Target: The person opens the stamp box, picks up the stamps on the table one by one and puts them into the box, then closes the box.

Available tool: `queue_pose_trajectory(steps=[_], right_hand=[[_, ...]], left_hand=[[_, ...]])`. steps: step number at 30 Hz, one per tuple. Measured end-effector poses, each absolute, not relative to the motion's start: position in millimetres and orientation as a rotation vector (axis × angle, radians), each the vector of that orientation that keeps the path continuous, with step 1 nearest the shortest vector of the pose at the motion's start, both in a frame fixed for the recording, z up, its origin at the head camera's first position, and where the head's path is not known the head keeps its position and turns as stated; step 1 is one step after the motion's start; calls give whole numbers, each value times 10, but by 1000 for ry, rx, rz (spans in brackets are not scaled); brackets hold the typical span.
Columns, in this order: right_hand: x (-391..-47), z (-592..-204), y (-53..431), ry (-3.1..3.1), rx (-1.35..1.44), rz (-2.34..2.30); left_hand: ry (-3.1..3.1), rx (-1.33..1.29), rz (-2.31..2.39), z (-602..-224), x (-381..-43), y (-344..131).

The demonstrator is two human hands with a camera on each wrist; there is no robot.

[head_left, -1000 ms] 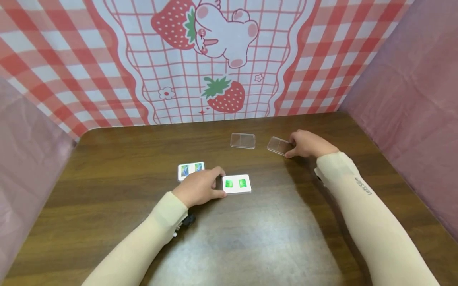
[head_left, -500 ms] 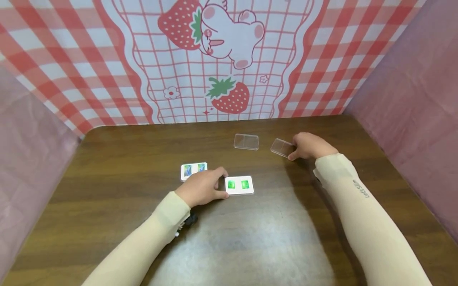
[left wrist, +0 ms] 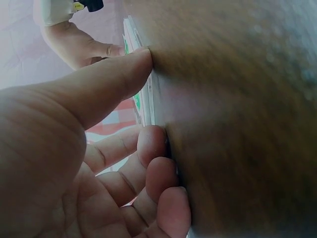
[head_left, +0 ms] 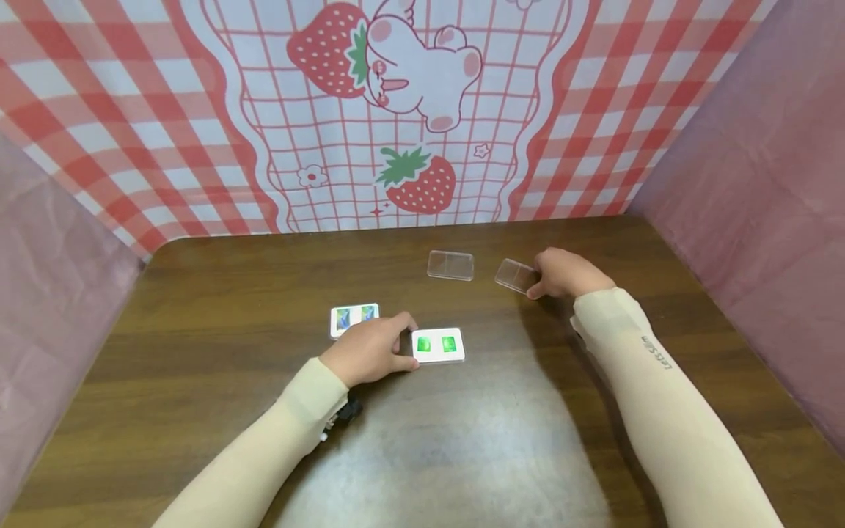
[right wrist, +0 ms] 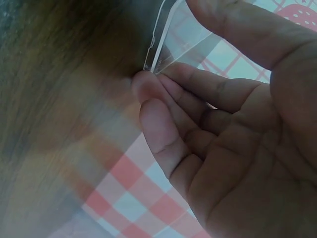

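Note:
My left hand point(head_left: 370, 352) holds the left end of a flat, clear-edged case with a white insert and two green pictures point(head_left: 439, 345), thumb on the near edge and index finger on the far one. In the left wrist view that case point(left wrist: 145, 99) lies close along the tabletop, and the other fingers curl beside it. Further back on the right, my right hand point(head_left: 566, 273) pinches the right end of a clear plastic case piece point(head_left: 513, 276). The right wrist view shows this piece point(right wrist: 185, 37) edge-on, between thumb and fingers, with the remaining fingers bent near the wood.
A second clear plastic piece point(head_left: 451, 265) lies at the back middle. Partly hidden behind my left hand is another white case with two blue-green pictures point(head_left: 355, 318). The brown wooden table point(head_left: 462, 455) ends at a checked strawberry cloth point(head_left: 422, 139), with pink cloth at both sides.
The head view has shifted slightly. Both hands keep their holds, and the cases stay in the same places on the table.

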State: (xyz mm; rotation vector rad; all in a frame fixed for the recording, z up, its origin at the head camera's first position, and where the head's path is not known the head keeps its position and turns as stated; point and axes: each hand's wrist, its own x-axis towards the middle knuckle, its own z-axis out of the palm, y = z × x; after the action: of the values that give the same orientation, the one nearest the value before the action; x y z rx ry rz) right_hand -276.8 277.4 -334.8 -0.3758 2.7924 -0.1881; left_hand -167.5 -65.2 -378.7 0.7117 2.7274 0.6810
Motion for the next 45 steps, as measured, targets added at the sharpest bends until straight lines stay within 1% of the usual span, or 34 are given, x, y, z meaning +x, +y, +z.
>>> queue_pose_trajectory(steps=[6, 13, 17, 23, 29, 36, 45], right_hand=[[-2788, -3370, 2760, 2777, -410, -182], [-2831, -3409, 2868, 2753, -390, -318], [-2819, -3422, 2874, 2772, -438, -376], [-2657, -3291, 2610, 2839, -593, -618], [-2426, -3146, 2293, 2905, -672, -707], [-2251, -3123, 2138, 2822, -789, -672], [-2153, -3102, 2083, 2797, -785, -488]], left_hand=[[2725, 708, 688, -3805, -1675, -672], [2724, 722, 678, -3800, -1681, -668], [2728, 726, 675, -3780, -1694, -659], [2728, 724, 665, -3779, -1696, -659], [2723, 724, 672, -3775, -1685, -659], [2718, 714, 661, -3775, -1688, -638], [2718, 701, 665, -3770, -1680, -641]])
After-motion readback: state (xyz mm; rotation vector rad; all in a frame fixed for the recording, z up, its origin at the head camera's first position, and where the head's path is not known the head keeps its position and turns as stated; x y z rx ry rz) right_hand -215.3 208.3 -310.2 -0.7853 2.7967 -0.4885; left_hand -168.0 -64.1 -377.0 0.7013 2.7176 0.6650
